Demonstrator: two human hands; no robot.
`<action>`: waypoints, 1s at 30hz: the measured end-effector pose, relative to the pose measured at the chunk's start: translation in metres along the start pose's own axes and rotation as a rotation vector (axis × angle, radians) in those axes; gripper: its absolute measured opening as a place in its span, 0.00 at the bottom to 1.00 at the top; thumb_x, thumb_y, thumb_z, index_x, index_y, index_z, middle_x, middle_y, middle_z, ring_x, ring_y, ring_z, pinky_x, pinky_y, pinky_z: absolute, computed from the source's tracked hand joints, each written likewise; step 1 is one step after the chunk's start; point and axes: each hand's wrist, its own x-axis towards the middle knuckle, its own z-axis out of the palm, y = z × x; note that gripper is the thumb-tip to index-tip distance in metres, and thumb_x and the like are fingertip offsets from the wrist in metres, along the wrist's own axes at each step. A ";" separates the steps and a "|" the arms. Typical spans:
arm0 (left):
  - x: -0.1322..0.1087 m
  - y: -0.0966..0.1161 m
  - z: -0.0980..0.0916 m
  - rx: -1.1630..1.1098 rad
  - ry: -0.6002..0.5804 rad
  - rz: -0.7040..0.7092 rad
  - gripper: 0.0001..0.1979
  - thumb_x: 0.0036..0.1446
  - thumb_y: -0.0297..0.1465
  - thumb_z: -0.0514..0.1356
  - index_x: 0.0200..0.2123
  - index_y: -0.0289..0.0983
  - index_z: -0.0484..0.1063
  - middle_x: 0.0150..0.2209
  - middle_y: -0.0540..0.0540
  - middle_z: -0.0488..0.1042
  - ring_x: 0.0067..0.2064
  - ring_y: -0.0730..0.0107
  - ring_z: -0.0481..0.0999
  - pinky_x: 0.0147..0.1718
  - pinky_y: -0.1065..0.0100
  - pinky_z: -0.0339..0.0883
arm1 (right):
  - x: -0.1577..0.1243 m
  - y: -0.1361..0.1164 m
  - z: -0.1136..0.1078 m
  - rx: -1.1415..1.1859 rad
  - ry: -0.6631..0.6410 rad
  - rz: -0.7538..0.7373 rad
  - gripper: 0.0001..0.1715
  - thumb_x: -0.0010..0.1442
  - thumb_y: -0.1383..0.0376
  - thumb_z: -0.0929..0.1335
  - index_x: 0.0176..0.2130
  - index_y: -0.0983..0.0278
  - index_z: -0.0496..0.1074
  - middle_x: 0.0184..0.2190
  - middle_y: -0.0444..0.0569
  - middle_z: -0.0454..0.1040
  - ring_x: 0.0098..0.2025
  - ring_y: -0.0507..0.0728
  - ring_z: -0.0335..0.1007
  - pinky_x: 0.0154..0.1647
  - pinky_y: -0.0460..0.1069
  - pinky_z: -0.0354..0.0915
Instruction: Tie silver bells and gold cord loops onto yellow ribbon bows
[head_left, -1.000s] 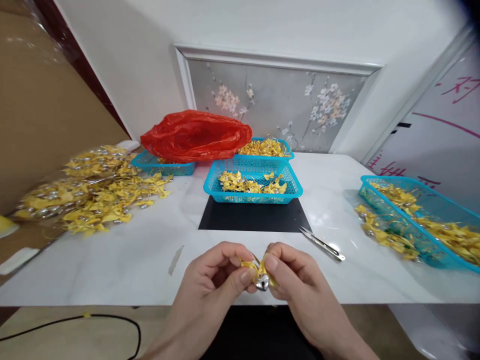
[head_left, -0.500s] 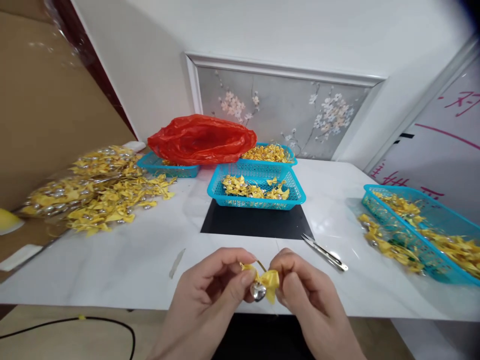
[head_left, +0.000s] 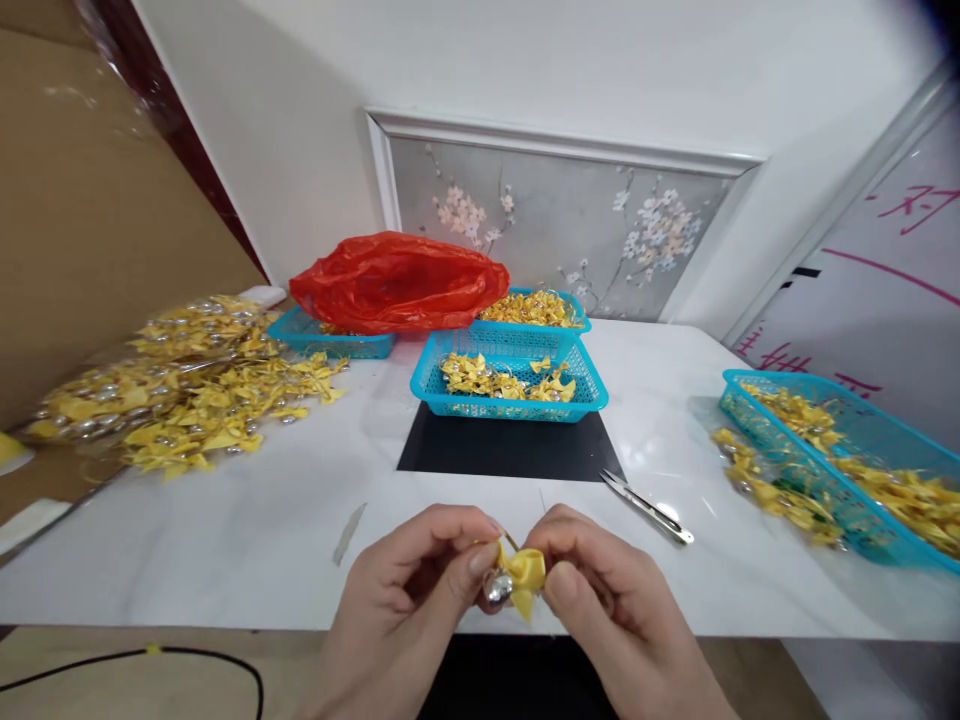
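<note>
A yellow ribbon bow [head_left: 527, 572] with a silver bell hanging from it is held between my hands, near the table's front edge. My left hand [head_left: 427, 590] pinches the bow's left side, thumb and forefinger together just above the bell [head_left: 498, 588]. My right hand [head_left: 607, 590] has its thumb and fingertips closed at the bow's right loop. A thin gold-coloured strip stands up between the two sets of fingertips. Parts of the bow are covered by the fingers.
Silver snips [head_left: 646, 508] lie right of a black mat [head_left: 502, 447]. Beyond it, a blue basket [head_left: 510, 410] holds yellow bows. More bows fill the right-hand basket [head_left: 840, 465] and a pile [head_left: 217, 410] at left. A red plastic bag [head_left: 397, 285] rests on baskets behind.
The bow and bell have shifted slightly left and turned, so the right loop shows more fully. My right hand's thumb has moved in closer to the loop.
</note>
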 end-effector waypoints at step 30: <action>0.010 0.009 -0.016 0.171 -0.005 0.096 0.07 0.57 0.34 0.63 0.28 0.42 0.80 0.26 0.50 0.77 0.29 0.68 0.74 0.29 0.73 0.69 | 0.007 0.002 0.002 -0.028 0.169 0.185 0.26 0.61 0.43 0.66 0.33 0.64 0.71 0.23 0.40 0.55 0.24 0.50 0.48 0.25 0.47 0.46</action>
